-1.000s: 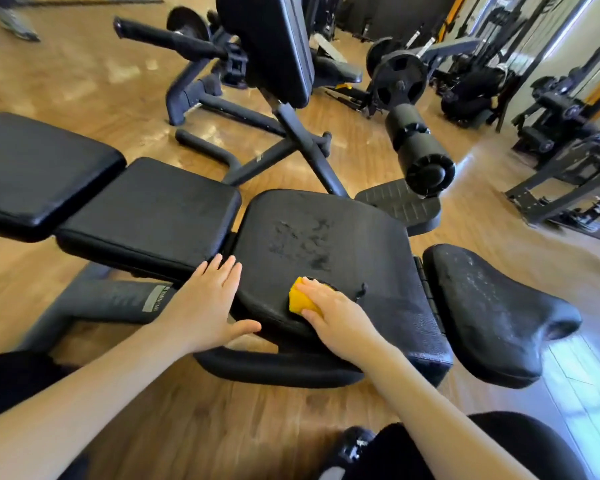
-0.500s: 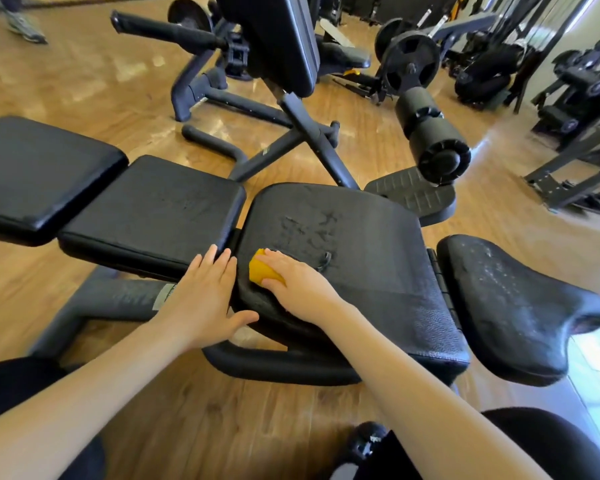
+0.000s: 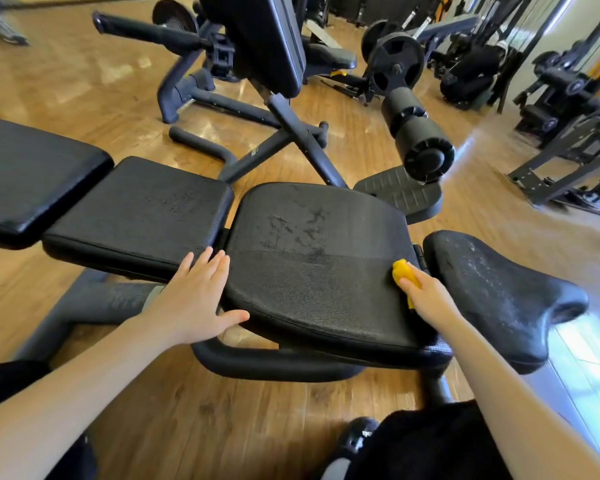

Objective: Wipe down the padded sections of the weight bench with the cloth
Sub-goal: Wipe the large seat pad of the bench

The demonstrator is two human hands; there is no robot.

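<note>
Your right hand pinches the small bunched yellow cloth at the right edge of the wide black textured seat pad, having swept across from the pad's left side a second ago. That leaves a darker, damp-looking band along the near half; the far half looks streaky, so this pad seems only partly done. Your left hand stays flat, fingers spread, bracing on the pad's left edge beside the black middle pad. The dusty black curved end pad looks untouched.
</note>
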